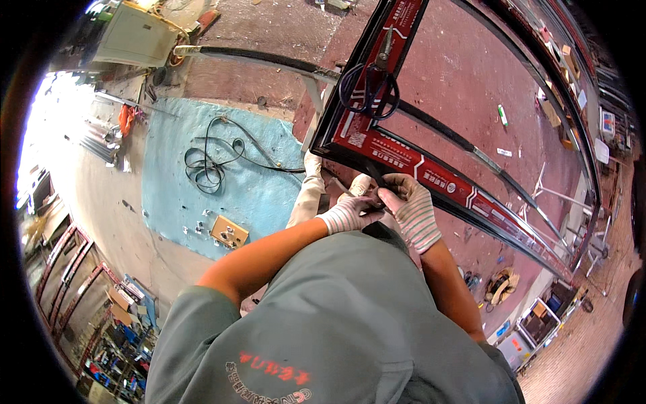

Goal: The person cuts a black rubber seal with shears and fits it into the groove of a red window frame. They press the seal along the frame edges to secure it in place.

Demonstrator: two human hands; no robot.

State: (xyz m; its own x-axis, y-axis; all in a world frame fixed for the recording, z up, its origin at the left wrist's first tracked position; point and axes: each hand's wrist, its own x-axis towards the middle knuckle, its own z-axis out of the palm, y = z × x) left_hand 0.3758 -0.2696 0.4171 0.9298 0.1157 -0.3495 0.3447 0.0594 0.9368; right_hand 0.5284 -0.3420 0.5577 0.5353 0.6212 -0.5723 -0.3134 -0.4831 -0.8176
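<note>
Both my hands wear white striped work gloves and meet in front of my body, below the near corner of a large dark window or door frame with red film on its faces. My right hand is closed, pinching a narrow black strip that lies against the frame's edge. Beside it, my left hand has its fingers curled; what they grip is hidden. Scissors with dark loop handles lie on the frame's corner. A thin black cord or strip runs in loose coils over a blue mat toward my leg.
The blue mat bears a small wooden block and scattered bits. A dark bar supports the frame at the far side. A pale cabinet stands far left. Boxes and tools lie on the right.
</note>
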